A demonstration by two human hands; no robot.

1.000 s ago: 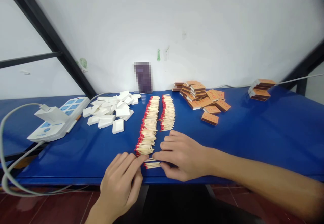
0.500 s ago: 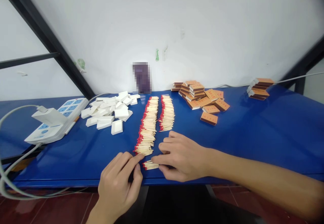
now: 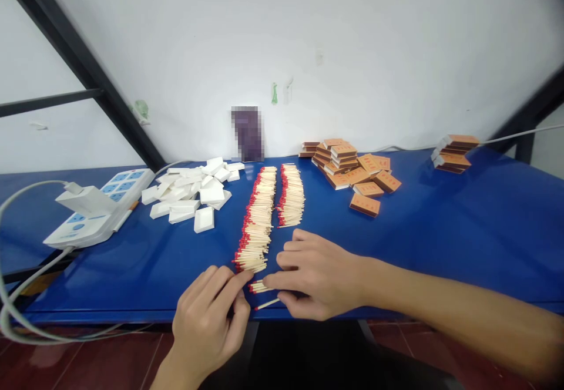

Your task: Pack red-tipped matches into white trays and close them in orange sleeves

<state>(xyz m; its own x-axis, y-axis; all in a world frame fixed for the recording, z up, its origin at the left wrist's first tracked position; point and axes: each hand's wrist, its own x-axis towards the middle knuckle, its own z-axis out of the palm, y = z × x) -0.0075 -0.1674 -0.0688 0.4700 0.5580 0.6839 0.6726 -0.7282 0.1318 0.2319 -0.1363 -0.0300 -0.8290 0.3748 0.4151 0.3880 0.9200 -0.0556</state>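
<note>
1. My right hand (image 3: 317,278) pinches a small bundle of red-tipped wooden matchsticks (image 3: 259,287) at the near edge of the blue desk (image 3: 440,231).
2. My left hand (image 3: 207,313) is half-curled, fingertips pressing the bundle's red ends, not gripping.
3. One loose matchstick (image 3: 267,304) lies just below the bundle.
4. Done so far, I judge: two long matchstick rows (image 3: 258,219) laid side by side. The left one ends just beside the bundle.
5. Untouched: the pile of white cardboard trays (image 3: 189,193), too many to count, and the orange matchbox sleeves (image 3: 352,172) in one heap, plus a separate orange stack (image 3: 453,152) far right.
6. One white power strip (image 3: 94,211) sits at the left.
</note>
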